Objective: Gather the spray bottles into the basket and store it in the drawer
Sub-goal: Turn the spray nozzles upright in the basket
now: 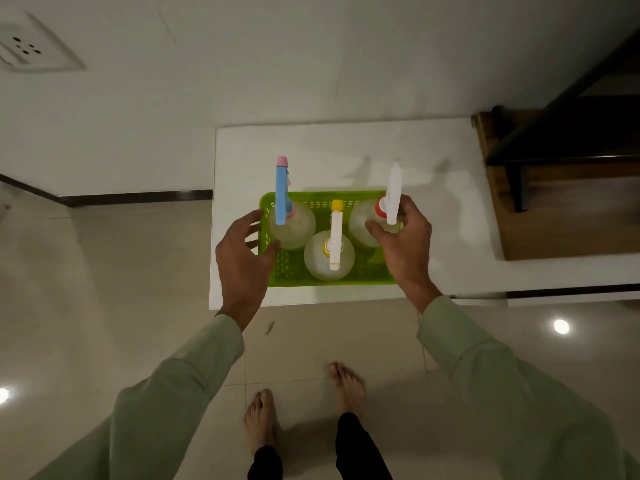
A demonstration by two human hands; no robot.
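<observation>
Spray bottles: all three stand upright inside the green basket (294,268), which sits on the white worktop (433,174) near its front edge. Blue-and-pink-headed bottle (282,192) is at the basket's left, yellow-capped bottle (334,237) front and centre, white-headed bottle with red collar (389,199) at the right; the three clear bodies sit close together, the centre one apparently touching its neighbours. Left hand (242,265) is at the basket's left wall, fingers (252,220) spread and curled loosely, thumb against the blue-headed bottle's body or the rim, can't tell which; no firm grasp visible. Right hand (405,244) is wrapped around the white-headed bottle, fingers closed about its neck just below the trigger head, thumb across the clear shoulder. Both arms wear pale green sleeves (180,393). Bare feet (346,382) stand on the tiled floor (104,289) just in front of the worktop. Dark wooden furniture (554,202) adjoins the worktop on the right. A wall socket (27,46) shows upper left. No drawer identifiable from this angle.
</observation>
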